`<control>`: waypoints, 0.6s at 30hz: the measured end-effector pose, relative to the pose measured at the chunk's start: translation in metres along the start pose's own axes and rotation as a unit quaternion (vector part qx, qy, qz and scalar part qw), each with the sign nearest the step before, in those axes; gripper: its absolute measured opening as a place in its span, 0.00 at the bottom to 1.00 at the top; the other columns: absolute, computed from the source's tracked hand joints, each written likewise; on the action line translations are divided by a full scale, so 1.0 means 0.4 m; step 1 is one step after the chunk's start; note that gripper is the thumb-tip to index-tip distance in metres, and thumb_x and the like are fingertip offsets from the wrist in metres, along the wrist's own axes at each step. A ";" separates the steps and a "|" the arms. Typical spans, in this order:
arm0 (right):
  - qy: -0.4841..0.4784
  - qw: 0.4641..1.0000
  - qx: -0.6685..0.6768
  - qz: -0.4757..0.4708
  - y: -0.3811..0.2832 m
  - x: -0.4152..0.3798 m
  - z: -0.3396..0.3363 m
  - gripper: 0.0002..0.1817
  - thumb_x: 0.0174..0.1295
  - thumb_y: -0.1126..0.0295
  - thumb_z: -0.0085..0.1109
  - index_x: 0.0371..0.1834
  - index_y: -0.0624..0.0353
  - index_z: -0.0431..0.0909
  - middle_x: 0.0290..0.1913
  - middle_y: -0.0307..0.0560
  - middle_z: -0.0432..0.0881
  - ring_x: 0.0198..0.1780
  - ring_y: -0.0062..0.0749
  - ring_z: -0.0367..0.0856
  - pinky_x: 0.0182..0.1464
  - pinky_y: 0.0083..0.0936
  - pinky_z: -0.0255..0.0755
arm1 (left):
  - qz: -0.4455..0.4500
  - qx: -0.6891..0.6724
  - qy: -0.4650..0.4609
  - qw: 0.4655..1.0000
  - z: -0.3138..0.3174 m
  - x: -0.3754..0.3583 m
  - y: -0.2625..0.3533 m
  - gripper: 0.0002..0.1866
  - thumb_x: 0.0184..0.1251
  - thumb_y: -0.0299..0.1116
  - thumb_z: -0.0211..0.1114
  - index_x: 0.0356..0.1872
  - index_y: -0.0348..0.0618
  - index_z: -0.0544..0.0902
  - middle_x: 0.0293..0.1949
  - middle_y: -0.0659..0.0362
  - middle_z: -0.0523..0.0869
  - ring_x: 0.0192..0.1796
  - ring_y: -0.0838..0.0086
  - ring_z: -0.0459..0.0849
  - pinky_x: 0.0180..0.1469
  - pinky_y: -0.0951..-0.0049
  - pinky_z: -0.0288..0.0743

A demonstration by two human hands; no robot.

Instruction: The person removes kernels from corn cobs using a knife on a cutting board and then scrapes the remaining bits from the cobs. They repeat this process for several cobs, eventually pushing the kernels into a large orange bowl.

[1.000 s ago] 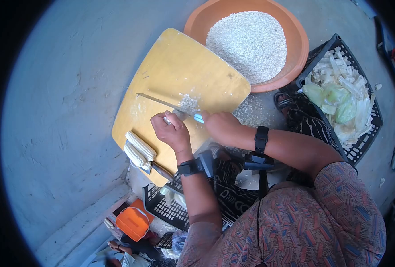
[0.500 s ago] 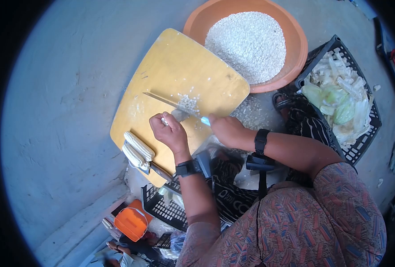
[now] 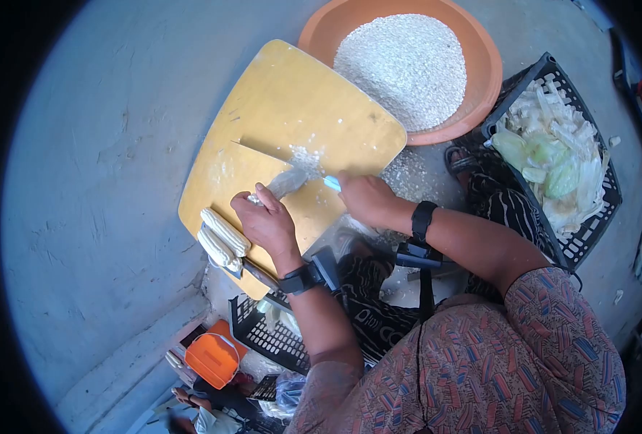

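Note:
My left hand [image 3: 267, 223] is closed around a pale corn cob [image 3: 254, 199], mostly hidden by the fingers, over the yellow table [image 3: 285, 94]. In my right hand [image 3: 368, 199] is the light-blue handle of a long knife [image 3: 262, 150], whose blade points left across the tabletop. A blurred greyish patch lies between the hands. Loose white kernels [image 3: 305, 159] lie beside the blade. Several whole white cobs [image 3: 225, 233] rest at the table's lower left, next to a second knife with a dark handle [image 3: 261, 275].
An orange basin [image 3: 486, 79] of white kernels stands beyond the table. At right, a black crate [image 3: 603, 199] holds husks and pale cobs. Another black crate [image 3: 267, 338] and an orange bucket [image 3: 214, 359] are below the table. Another person [image 3: 216, 422] is partly visible at lower left.
My left hand has moved slightly down and left, its fingers a little less tightly curled. The knife handle in my right hand has shifted slightly up and left.

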State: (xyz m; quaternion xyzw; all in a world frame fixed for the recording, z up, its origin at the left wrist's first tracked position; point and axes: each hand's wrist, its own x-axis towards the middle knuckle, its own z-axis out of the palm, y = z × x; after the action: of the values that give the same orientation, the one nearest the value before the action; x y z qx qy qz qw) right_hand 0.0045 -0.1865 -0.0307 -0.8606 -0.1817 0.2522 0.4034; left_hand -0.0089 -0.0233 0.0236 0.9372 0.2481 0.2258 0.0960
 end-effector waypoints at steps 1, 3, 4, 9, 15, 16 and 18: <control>0.003 1.000 0.009 0.008 -0.007 -0.003 -0.009 0.11 0.60 0.69 0.50 0.39 0.67 0.70 0.32 0.64 0.79 0.38 0.57 0.79 0.40 0.45 0.72 | -0.054 0.047 -0.052 0.996 -0.014 -0.001 0.007 0.15 0.65 0.39 0.56 0.37 0.33 0.69 0.27 0.43 0.78 0.30 0.50 0.78 0.34 0.58 0.70; 0.007 1.000 0.019 0.017 -0.018 -0.008 -0.018 0.11 0.60 0.69 0.51 0.39 0.68 0.70 0.32 0.64 0.79 0.38 0.58 0.79 0.41 0.45 0.72 | -0.037 0.043 -0.054 0.997 -0.014 -0.004 -0.007 0.16 0.66 0.40 0.56 0.37 0.33 0.69 0.25 0.41 0.79 0.28 0.48 0.79 0.31 0.56 0.70; 0.010 0.999 0.021 0.026 -0.022 -0.010 -0.020 0.11 0.60 0.69 0.51 0.39 0.68 0.69 0.31 0.64 0.79 0.37 0.58 0.79 0.40 0.45 0.72 | -0.039 0.010 -0.060 0.997 -0.013 -0.003 -0.010 0.16 0.65 0.39 0.56 0.37 0.33 0.70 0.27 0.41 0.79 0.30 0.49 0.79 0.33 0.57 0.71; -0.009 1.000 -0.008 0.006 -0.058 -0.051 -0.059 0.12 0.59 0.69 0.51 0.38 0.68 0.68 0.26 0.62 0.79 0.32 0.58 0.79 0.35 0.45 0.72 | 0.021 -0.041 -0.019 0.999 -0.006 -0.004 -0.016 0.13 0.62 0.34 0.56 0.38 0.32 0.71 0.36 0.40 0.77 0.36 0.51 0.78 0.39 0.59 0.71; -0.030 0.996 -0.025 -0.079 -0.079 -0.114 -0.082 0.12 0.57 0.69 0.53 0.37 0.68 0.67 0.23 0.59 0.78 0.27 0.56 0.79 0.30 0.46 0.72 | 0.041 -0.037 -0.021 0.998 -0.009 -0.012 -0.001 0.11 0.55 0.29 0.53 0.37 0.33 0.73 0.36 0.45 0.74 0.37 0.51 0.75 0.41 0.58 0.69; -0.035 0.996 -0.028 -0.079 -0.078 -0.122 -0.086 0.12 0.56 0.70 0.53 0.37 0.67 0.67 0.23 0.59 0.78 0.27 0.56 0.79 0.30 0.46 0.72 | 0.056 -0.035 -0.011 0.998 -0.005 -0.013 -0.006 0.10 0.55 0.29 0.52 0.36 0.33 0.73 0.35 0.46 0.74 0.36 0.52 0.75 0.40 0.58 0.69; -0.038 0.996 -0.031 -0.077 -0.069 -0.139 -0.091 0.12 0.56 0.70 0.53 0.37 0.67 0.67 0.23 0.59 0.78 0.27 0.55 0.80 0.30 0.45 0.72 | 0.073 -0.034 0.000 0.997 -0.003 -0.012 -0.009 0.10 0.55 0.29 0.52 0.35 0.34 0.73 0.34 0.46 0.73 0.36 0.52 0.74 0.40 0.57 0.69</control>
State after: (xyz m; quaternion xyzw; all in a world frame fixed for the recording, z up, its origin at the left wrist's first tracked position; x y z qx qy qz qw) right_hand -0.0221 -0.2203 0.0270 -0.8458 -0.2704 0.2468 0.3880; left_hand -0.0147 -0.0228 0.0217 0.9492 0.1708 0.2401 0.1108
